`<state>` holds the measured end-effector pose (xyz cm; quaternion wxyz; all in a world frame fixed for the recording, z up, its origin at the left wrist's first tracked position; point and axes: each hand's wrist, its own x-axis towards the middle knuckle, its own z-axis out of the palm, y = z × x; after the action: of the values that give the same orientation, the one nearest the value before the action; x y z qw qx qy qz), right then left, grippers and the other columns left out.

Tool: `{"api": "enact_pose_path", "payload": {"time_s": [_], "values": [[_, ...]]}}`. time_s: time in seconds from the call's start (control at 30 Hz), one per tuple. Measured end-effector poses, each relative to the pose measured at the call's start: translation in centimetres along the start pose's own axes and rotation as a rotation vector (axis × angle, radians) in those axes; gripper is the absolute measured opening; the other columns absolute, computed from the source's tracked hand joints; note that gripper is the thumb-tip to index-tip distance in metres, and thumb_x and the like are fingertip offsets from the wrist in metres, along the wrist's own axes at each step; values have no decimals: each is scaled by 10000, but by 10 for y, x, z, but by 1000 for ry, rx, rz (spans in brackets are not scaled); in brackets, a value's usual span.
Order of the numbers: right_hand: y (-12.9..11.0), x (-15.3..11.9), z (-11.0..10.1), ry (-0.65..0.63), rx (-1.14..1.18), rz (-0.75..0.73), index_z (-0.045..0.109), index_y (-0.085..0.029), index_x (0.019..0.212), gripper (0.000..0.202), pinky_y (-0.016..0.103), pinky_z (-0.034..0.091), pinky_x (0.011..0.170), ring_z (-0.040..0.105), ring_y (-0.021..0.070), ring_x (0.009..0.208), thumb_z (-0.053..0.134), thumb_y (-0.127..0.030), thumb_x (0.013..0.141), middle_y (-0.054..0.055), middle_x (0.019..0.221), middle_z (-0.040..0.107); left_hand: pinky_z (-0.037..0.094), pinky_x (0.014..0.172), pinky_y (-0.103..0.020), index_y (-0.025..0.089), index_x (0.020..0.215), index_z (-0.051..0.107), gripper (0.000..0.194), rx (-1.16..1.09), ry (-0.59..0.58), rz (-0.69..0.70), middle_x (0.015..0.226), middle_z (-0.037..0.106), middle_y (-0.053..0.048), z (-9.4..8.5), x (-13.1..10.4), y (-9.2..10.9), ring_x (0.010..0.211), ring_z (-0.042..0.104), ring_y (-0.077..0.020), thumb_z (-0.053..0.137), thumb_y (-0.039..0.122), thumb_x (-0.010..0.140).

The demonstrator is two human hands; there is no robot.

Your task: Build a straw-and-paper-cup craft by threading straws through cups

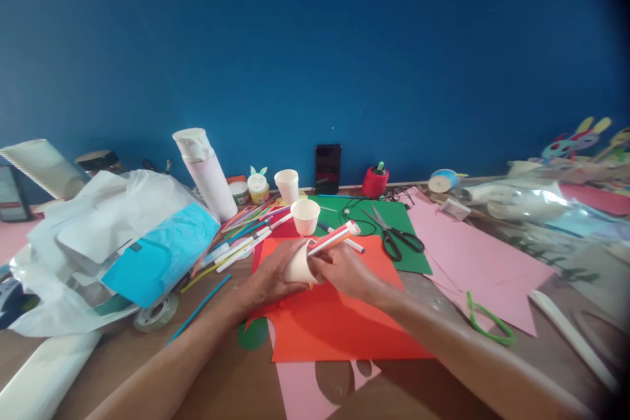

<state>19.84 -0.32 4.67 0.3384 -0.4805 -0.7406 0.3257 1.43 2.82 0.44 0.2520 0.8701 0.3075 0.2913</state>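
Observation:
A white paper cup (298, 265) lies tipped on its side in my left hand (274, 273), whose fingers wrap round it. Its mouth faces right. My right hand (339, 269) is closed at that mouth, round a red and white marker (335, 236) that points up and to the right; its fingertips are partly hidden by the cup. Both hands are over an orange sheet (339, 328). Just behind them a second paper cup (305, 218) stands upright, and a third cup (287, 186) is farther back.
Black scissors (392, 233) rest on green paper (418, 262). Pink paper (482, 256) and a green pipe cleaner (489, 321) lie right. Pens, a white bottle (207, 177), tape (156, 312) and a plastic bag (63, 243) are left. A phone (327, 169) leans against the blue wall.

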Motion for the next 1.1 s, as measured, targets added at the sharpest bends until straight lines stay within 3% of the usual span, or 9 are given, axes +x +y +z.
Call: {"api": "enact_pose_path", "payload": {"time_s": [0.23,0.43,0.8,0.93,1.03,1.1], "values": [[-1,-2,2,96,-109,-50,518,-163,577,176,193,285,474,474,89,529,452,-172,740,-27,564,534,367,933,-382,218,1280,307,702,50,59,10,1244,443,-112,-2,0,-1,1123,433,-263,612,405,676],[-5,-3,-5,25,-145,-70,553,-170,623,136,200,287,464,465,97,530,471,-194,729,-23,593,542,366,924,-396,208,1281,269,697,91,97,38,1225,439,-127,-2,1,5,1113,428,-263,603,378,694],[-4,-1,-3,71,-141,-82,526,-189,620,108,218,312,499,444,109,545,476,-186,715,-27,594,514,366,917,-421,204,1281,264,679,128,169,66,1208,447,-129,-4,-2,20,1111,418,-275,590,283,691],[-9,-1,-4,43,-22,-40,526,-178,639,118,207,310,483,447,105,547,483,-218,741,-26,593,508,351,935,-450,200,1292,257,687,111,176,12,1239,421,-133,-5,-3,21,1137,400,-290,564,231,679],[-11,-1,-5,142,165,-2,531,-175,789,120,196,344,509,463,100,575,470,-278,785,-20,647,519,331,956,-451,200,1310,217,711,74,296,-88,1281,377,-128,-4,-1,15,1170,373,-282,556,214,685],[-10,-1,-4,243,217,10,507,-167,764,175,194,344,516,447,93,571,431,-315,819,-19,637,498,316,969,-447,200,1316,187,737,50,419,-142,1299,352,-128,-2,1,11,1189,353,-272,569,222,686]]}}
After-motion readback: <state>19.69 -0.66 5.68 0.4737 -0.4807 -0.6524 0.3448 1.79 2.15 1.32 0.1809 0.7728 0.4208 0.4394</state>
